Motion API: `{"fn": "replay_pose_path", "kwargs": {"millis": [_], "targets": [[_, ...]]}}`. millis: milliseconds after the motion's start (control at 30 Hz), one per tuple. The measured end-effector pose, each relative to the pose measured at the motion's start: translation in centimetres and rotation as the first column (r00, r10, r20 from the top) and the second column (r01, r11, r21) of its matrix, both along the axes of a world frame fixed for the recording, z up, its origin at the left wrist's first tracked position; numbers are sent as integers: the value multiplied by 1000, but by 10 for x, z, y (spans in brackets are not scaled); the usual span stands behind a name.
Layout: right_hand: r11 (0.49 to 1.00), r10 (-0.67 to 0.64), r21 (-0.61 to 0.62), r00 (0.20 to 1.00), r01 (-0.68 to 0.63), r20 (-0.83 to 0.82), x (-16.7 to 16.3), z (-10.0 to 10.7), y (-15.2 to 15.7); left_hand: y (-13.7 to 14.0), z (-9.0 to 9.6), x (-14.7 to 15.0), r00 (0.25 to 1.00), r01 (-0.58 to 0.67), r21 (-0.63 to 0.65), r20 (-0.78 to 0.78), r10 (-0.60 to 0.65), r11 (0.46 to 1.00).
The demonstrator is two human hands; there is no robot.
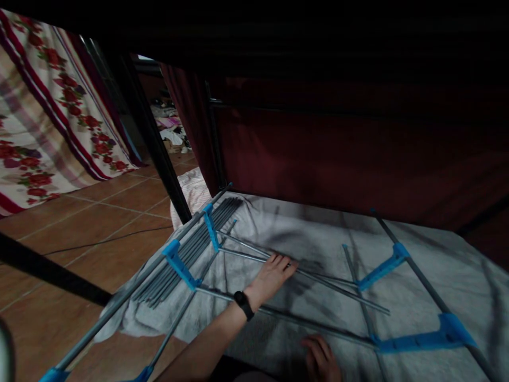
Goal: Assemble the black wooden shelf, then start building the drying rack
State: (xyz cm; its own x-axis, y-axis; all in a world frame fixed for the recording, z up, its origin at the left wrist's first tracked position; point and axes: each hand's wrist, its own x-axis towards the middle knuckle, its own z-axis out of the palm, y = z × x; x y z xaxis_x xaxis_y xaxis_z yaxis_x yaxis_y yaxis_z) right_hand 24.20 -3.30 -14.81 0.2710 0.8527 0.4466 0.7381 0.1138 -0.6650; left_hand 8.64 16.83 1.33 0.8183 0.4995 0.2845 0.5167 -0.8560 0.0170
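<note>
My left hand (277, 269), a black watch (243, 305) on its wrist, is closed over a thin grey metal tube (345, 293) above the bed. A second thin tube (242, 255) runs under the same hand, between blue plastic brackets. The loose end of the held tube lies past the right-hand bracket (384, 268). Below, at the bottom edge, my right hand (321, 356) rests near the lower cross tube (310, 319) with slightly bent fingers and nothing in them. Blue brackets (181, 265) join the long side tubes (119, 305) at the left.
Several loose grey tubes (186, 260) lie bundled on the grey blanket (270, 223) at the left. Black bed posts (155, 138) stand beside it. A dark red curtain (338, 154) hangs behind. A floral cloth (59, 106) hangs over the tiled floor (99, 212), where a cable (107, 239) runs.
</note>
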Motion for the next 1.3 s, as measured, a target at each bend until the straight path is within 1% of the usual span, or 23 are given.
{"fn": "replay_pose_path", "kwargs": {"millis": [67,133,167,200,267,367,467,533,600,733,767,800,833,900,1000,1067,1133,1167,1300], "targets": [[999,-2,-43,991,-4,-134,2,7,0,-13,-8,-2,998,51,-13,-29,-51,999],[992,-80,-114,951,48,-300,1,18,0,-22,-16,-1,995,80,-31,-48,-82,996],[987,-128,-144,913,78,-386,0,23,2,-25,-20,-1,995,83,-39,-53,-85,996],[982,-164,-167,865,94,-474,-1,28,4,-25,-22,0,995,83,-45,-57,-85,996],[978,-202,-170,751,121,-628,-3,38,12,-20,-23,1,993,90,-51,-67,-93,995],[977,-209,-148,584,151,-784,1,52,25,0,-14,1,992,95,-26,-85,-97,995],[982,-175,-118,466,149,-867,9,66,36,19,-3,-1,997,51,48,-63,-48,998],[985,-149,-100,382,144,-912,15,73,43,25,1,-2,996,67,85,-56,-63,994],[986,-115,-76,264,151,-958,20,79,50,24,0,-2,993,101,93,-70,-95,991],[987,-16,-17,-10,159,-1000,33,84,65,13,-8,9,986,142,56,-93,-137,988],[987,4,-5,-59,160,-998,37,85,69,10,-10,14,984,157,42,-97,-153,987],[986,19,4,-91,165,-996,41,86,72,6,-11,20,981,171,26,-99,-168,985],[985,27,8,-104,174,-994,45,87,75,3,-13,25,978,182,8,-102,-180,983],[980,21,1,-99,197,-995,53,89,79,-5,-15,36,978,182,-30,-100,-185,983],[971,-9,-25,-71,238,-997,64,87,79,-18,-22,44,981,163,-86,-92,-170,983],[962,-30,-41,-45,270,-999,70,81,75,-24,-29,41,983,148,-122,-93,-160,981],[954,-61,-67,-30,292,-998,76,71,71,-27,-38,33,988,107,-157,-91,-122,982],[957,-69,-76,-32,281,-997,80,65,70,-27,-42,26,991,76,-174,-92,-93,982],[964,-132,-144,-66,224,-989,97,37,67,-20,-53,-12,990,-93,-228,-129,65,969]]}}
